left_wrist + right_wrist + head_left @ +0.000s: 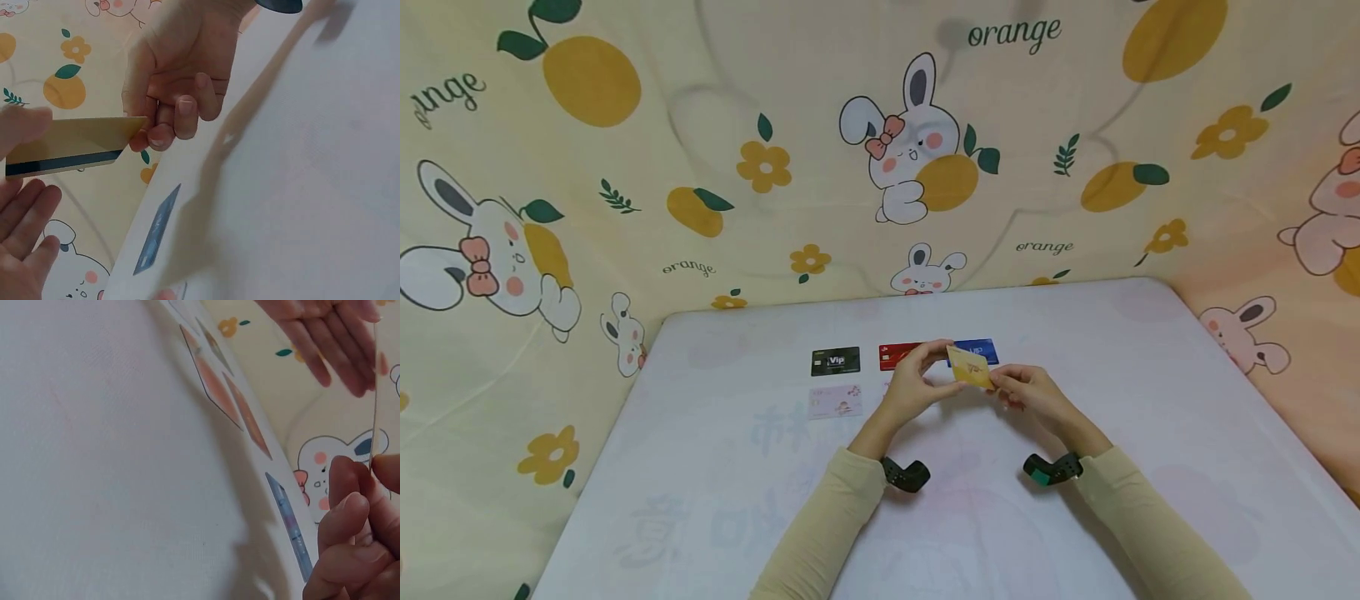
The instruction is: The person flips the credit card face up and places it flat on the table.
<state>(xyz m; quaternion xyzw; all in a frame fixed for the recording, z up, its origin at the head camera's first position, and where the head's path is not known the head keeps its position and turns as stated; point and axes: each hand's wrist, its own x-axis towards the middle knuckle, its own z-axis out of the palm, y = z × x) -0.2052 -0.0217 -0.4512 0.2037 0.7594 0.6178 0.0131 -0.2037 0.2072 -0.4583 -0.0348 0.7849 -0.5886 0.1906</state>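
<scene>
A yellow bank-style card (970, 367) is held up above the table between the two hands; its back with a dark stripe shows in the left wrist view. My right hand (1030, 396) pinches its right-hand corner between thumb and fingertips. My left hand (913, 387) grips the other end, thumb and a finger at its edges, while the remaining fingers (31, 219) stretch out loosely. Behind the hands lie a blue card (981, 350) and a red card (895, 357), both partly covered in the head view.
Left of the hands, a black card (835, 361) marked "Vip" lies above a pale pink card (836, 402). Another pale card is mostly hidden behind the left hand. The white table (700, 467) meets a patterned cloth backdrop (820, 100) at its far edge.
</scene>
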